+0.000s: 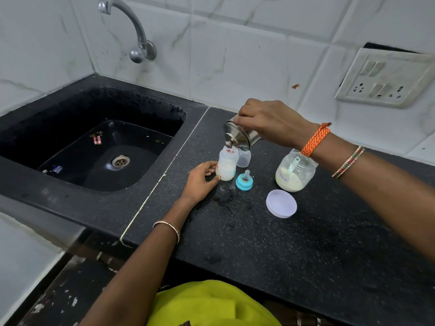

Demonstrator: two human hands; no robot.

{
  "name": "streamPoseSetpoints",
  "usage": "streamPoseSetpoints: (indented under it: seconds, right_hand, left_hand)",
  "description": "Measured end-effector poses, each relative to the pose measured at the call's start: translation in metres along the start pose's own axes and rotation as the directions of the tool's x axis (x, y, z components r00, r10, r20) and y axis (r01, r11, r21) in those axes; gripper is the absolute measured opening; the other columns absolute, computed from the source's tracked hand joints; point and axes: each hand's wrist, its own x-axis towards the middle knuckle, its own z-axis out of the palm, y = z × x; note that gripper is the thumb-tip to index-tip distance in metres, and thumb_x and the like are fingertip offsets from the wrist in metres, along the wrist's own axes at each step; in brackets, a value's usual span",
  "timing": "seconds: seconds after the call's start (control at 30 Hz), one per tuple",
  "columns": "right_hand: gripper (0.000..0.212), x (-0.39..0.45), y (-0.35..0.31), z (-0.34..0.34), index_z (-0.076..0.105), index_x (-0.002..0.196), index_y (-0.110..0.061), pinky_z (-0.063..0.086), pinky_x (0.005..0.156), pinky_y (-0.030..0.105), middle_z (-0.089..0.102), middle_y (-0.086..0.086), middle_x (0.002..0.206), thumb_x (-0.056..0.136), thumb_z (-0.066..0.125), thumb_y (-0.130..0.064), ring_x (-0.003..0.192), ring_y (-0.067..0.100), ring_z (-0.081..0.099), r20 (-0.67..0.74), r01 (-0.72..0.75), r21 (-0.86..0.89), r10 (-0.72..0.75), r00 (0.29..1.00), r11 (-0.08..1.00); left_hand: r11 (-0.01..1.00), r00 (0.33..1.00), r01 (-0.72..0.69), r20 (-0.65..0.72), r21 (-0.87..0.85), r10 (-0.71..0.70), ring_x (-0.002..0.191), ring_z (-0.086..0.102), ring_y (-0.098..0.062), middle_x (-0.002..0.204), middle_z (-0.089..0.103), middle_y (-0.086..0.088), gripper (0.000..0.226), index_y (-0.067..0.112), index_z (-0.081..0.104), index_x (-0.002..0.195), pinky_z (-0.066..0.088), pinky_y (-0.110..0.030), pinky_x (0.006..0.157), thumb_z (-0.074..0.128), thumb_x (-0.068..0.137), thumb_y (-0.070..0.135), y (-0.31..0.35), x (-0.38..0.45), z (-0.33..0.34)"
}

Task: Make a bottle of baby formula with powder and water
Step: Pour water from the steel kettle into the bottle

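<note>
A small baby bottle (226,166) stands open on the black counter, partly filled with whitish liquid. My left hand (202,182) grips its lower side. My right hand (268,121) holds a steel lidded pot (237,136) tipped over the bottle's mouth, lid knob pointing down at it. A clear bottle cap (243,158) stands just behind the bottle. The blue ring with its teat (244,181) lies to the bottle's right. Further right is the open formula jar (294,171) with powder and a scoop inside, and its lilac lid (281,203) lies in front.
A black sink (94,149) with a drain fills the left side, under a chrome tap (131,27) on the tiled wall. A switch and socket plate (386,78) is on the wall at right. Water drops spot the counter (259,243) near the bottle.
</note>
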Motion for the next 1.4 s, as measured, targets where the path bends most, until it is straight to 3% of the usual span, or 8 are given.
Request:
streamPoseSetpoints:
  seconds: [0.17, 0.27, 0.7, 0.93, 1.07, 1.23, 1.4]
  right_hand:
    - [0.033, -0.002, -0.002, 0.001, 0.065, 0.1, -0.003, 0.041, 0.043, 0.029, 0.064, 0.014, 0.085, 0.074, 0.057, 0.015, 0.079, 0.034, 0.06, -0.004, -0.105, 0.055, 0.106, 0.994, 0.993]
    - [0.032, -0.006, 0.0, 0.004, 0.066, 0.102, -0.004, 0.042, 0.045, 0.031, 0.065, 0.014, 0.089, 0.073, 0.065, 0.01, 0.082, 0.034, 0.06, -0.004, -0.199, 0.126, 0.201, 0.98, 0.972]
    - [0.024, -0.019, 0.01, 0.012, 0.068, 0.103, -0.004, 0.051, 0.063, 0.043, 0.066, 0.014, 0.095, 0.083, 0.056, 0.003, 0.09, 0.033, 0.059, -0.011, -0.401, 0.304, 0.424, 0.905, 0.864]
    - [0.024, -0.01, 0.012, 0.008, 0.067, 0.104, -0.005, 0.049, 0.062, 0.041, 0.066, 0.014, 0.098, 0.084, 0.057, 0.001, 0.094, 0.034, 0.058, 0.007, -0.356, 0.262, 0.367, 0.93, 0.897]
    - [0.022, -0.004, 0.01, 0.008, 0.067, 0.102, -0.005, 0.046, 0.054, 0.038, 0.065, 0.015, 0.094, 0.083, 0.059, 0.002, 0.09, 0.035, 0.059, 0.005, -0.265, 0.189, 0.269, 0.963, 0.946]
    - [0.023, 0.003, 0.007, 0.004, 0.066, 0.099, -0.004, 0.039, 0.047, 0.031, 0.064, 0.013, 0.087, 0.079, 0.063, 0.007, 0.085, 0.034, 0.06, 0.03, -0.151, 0.094, 0.149, 0.988, 0.984]
    - [0.029, 0.006, 0.005, 0.003, 0.065, 0.099, -0.003, 0.038, 0.045, 0.03, 0.063, 0.014, 0.083, 0.075, 0.061, 0.013, 0.079, 0.033, 0.059, 0.035, -0.071, 0.027, 0.07, 0.997, 0.997]
  left_hand:
    - [1.0, 1.0, 0.001, -0.001, -0.004, -0.001, 0.103, 0.057, -0.012, 0.119, 0.061, -0.006, 0.044, 0.011, 0.055, 0.125, 0.046, -0.021, 0.094, 0.068, 0.082, 0.011, 0.0, 0.0, 0.0]
    - [1.0, 1.0, -0.001, -0.002, -0.001, 0.001, 0.102, 0.057, -0.011, 0.118, 0.061, -0.006, 0.044, 0.011, 0.056, 0.124, 0.044, -0.018, 0.091, 0.068, 0.082, 0.01, 0.001, 0.0, 0.0]
    - [1.0, 1.0, -0.008, -0.008, -0.018, 0.008, 0.1, 0.058, -0.011, 0.117, 0.062, -0.007, 0.042, 0.01, 0.057, 0.123, 0.042, -0.011, 0.088, 0.068, 0.082, 0.008, 0.0, 0.0, 0.0]
    - [1.0, 1.0, -0.006, -0.007, -0.019, 0.006, 0.1, 0.058, -0.011, 0.116, 0.062, -0.006, 0.043, 0.01, 0.057, 0.123, 0.043, -0.013, 0.089, 0.068, 0.081, 0.009, -0.001, 0.0, 0.0]
    - [1.0, 1.0, -0.008, -0.006, -0.021, 0.008, 0.101, 0.059, -0.013, 0.117, 0.062, -0.007, 0.043, 0.01, 0.057, 0.123, 0.045, -0.018, 0.091, 0.068, 0.081, 0.009, -0.001, 0.0, -0.001]
    - [1.0, 1.0, -0.003, 0.001, -0.019, 0.003, 0.101, 0.058, -0.012, 0.116, 0.061, -0.006, 0.042, 0.01, 0.057, 0.122, 0.043, -0.013, 0.088, 0.067, 0.082, 0.009, -0.001, 0.001, -0.001]
    - [1.0, 1.0, -0.005, -0.001, -0.019, 0.005, 0.102, 0.058, -0.013, 0.116, 0.062, -0.006, 0.042, 0.011, 0.057, 0.122, 0.046, -0.021, 0.093, 0.067, 0.082, 0.009, -0.001, 0.0, -0.001]
